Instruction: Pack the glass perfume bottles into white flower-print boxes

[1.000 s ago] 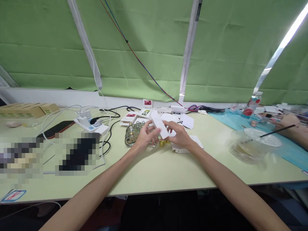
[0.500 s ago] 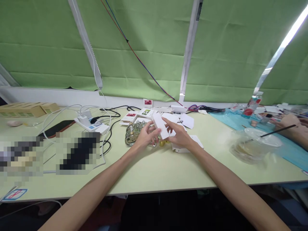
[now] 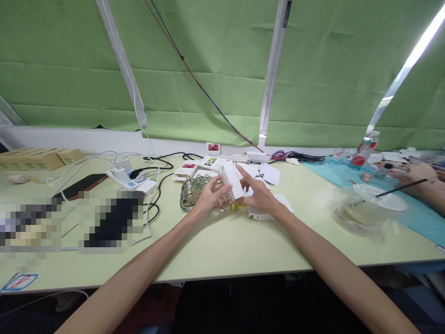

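Items, left to right, on my surface point(image 3: 208, 246): one white power strip point(image 3: 129, 182); one cluster of clear glass pieces point(image 3: 189, 194), close by my left forearm; my left hand point(image 3: 210, 194), half curled, fingers and thumb gripping the left side of one slim white box point(image 3: 232, 181), which I hold tilted, just above some gold-coloured pieces point(image 3: 233, 207), contents not visible; my right hand point(image 3: 260, 191), curved, index finger at the box's upper edge, thumb by its lower corner; one white carton point(image 3: 273, 209), lying beneath my right wrist; one lidded cup point(image 3: 365, 208) with straw, well apart. Handling note: thin walls, I judge; steady lightly with the left, work edges with right fingertips, keep elbows off the glass.
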Available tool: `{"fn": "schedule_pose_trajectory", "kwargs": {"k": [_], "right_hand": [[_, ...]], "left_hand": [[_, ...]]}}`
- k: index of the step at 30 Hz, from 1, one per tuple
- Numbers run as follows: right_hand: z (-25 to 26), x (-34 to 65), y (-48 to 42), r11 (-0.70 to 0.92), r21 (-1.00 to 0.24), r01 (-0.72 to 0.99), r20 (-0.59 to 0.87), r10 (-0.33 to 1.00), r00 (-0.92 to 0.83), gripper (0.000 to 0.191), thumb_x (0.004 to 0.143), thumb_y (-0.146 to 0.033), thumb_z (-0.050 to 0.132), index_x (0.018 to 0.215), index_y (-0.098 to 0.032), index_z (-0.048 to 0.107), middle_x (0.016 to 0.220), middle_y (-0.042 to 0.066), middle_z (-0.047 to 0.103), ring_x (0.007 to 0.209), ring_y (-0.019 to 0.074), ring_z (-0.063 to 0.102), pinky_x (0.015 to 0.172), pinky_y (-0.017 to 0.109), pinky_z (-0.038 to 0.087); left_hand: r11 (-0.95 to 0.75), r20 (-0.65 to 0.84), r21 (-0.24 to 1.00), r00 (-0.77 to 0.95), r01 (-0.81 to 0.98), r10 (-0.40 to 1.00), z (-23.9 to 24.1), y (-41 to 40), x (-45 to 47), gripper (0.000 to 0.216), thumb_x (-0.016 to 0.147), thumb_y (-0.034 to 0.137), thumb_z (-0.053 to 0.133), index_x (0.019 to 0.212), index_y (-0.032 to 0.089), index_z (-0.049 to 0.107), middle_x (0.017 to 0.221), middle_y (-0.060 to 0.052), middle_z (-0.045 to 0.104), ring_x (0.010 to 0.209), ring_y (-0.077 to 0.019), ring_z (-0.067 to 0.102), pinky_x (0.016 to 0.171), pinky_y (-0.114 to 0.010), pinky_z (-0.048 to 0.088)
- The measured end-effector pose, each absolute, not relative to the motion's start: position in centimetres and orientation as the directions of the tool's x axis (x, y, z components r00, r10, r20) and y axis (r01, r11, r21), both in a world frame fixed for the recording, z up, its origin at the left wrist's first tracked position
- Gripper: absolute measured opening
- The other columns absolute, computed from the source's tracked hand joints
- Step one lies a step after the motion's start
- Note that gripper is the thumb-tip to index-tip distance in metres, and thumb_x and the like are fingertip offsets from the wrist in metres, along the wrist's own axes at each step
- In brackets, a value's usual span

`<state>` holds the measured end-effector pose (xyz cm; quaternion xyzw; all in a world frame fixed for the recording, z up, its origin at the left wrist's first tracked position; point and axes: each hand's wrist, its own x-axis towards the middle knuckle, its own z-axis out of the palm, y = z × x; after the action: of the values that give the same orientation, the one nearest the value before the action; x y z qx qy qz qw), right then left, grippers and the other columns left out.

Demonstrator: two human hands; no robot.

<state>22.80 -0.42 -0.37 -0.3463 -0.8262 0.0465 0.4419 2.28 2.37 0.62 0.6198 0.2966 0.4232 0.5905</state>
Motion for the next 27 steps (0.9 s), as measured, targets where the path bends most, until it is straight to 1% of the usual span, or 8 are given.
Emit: {"fn": "schedule_pose_trajectory", "kwargs": {"k": [3, 7, 14, 22, 27], "right_hand": [[-0.42, 22.78, -0.41, 0.763, -0.375, 0.526, 0.706, 0.603, -0.372, 0.099, 0.084, -0.043, 0.073, 0.162, -0.033, 0.013, 0.094, 0.001, 0.069, 0.071, 0.0159, 0.058, 0.07, 0.032, 0.054], [-0.5, 22.81, -0.37, 0.762, -0.363, 0.537, 0.716, 0.597, -0.363, 0.095, 0.085, -0.046, 0.072, 0.161, -0.034, 0.017, 0.092, 0.0, 0.067, 0.071, 0.016, 0.057, 0.071, 0.031, 0.054], [-0.28, 22.75, -0.48, 0.751, -0.307, 0.584, 0.739, 0.575, -0.351, 0.086, 0.09, -0.052, 0.065, 0.161, -0.034, 0.02, 0.088, 0.0, 0.065, 0.071, 0.0167, 0.056, 0.07, 0.03, 0.052], [-0.32, 22.73, -0.6, 0.732, -0.323, 0.6, 0.735, 0.593, -0.328, 0.076, 0.092, -0.054, 0.062, 0.158, -0.036, 0.03, 0.097, 0.003, 0.069, 0.071, 0.0174, 0.053, 0.068, 0.029, 0.051], [-0.2, 22.62, -0.72, 0.751, -0.306, 0.585, 0.747, 0.57, -0.341, 0.074, 0.091, -0.051, 0.064, 0.157, -0.037, 0.032, 0.1, 0.002, 0.069, 0.07, 0.0166, 0.053, 0.067, 0.029, 0.051]], "left_hand": [[-0.123, 0.174, 0.983, 0.465, -0.137, 0.868, 0.47, 2.4, 2.28, 0.07, 0.073, 0.055, 0.079, 0.126, 0.017, 0.053, 0.065, -0.001, 0.069, 0.041, -0.0145, 0.061, 0.035, -0.02, 0.041], [-0.09, 0.148, 0.985, 0.452, -0.147, 0.88, 0.3, 2.35, 2.29, 0.069, 0.074, 0.058, 0.077, 0.126, 0.018, 0.053, 0.062, -0.001, 0.068, 0.042, -0.0152, 0.062, 0.036, -0.02, 0.041], [-0.056, 0.135, 0.982, 0.456, -0.183, 0.88, 0.61, 2.13, 2.45, 0.077, 0.072, 0.061, 0.077, 0.129, 0.016, 0.05, 0.061, -0.003, 0.068, 0.041, -0.016, 0.061, 0.035, -0.02, 0.04], [-0.048, 0.154, 0.973, 0.477, -0.227, 0.865, 0.88, 1.99, 2.52, 0.078, 0.071, 0.063, 0.077, 0.124, 0.014, 0.048, 0.062, -0.005, 0.067, 0.042, -0.0163, 0.06, 0.034, -0.02, 0.04], [-0.052, 0.167, 0.968, 0.476, -0.246, 0.863, 0.76, 2.12, 2.6, 0.075, 0.071, 0.062, 0.077, 0.121, 0.015, 0.048, 0.064, -0.004, 0.067, 0.044, -0.0164, 0.061, 0.034, -0.021, 0.042]]}}
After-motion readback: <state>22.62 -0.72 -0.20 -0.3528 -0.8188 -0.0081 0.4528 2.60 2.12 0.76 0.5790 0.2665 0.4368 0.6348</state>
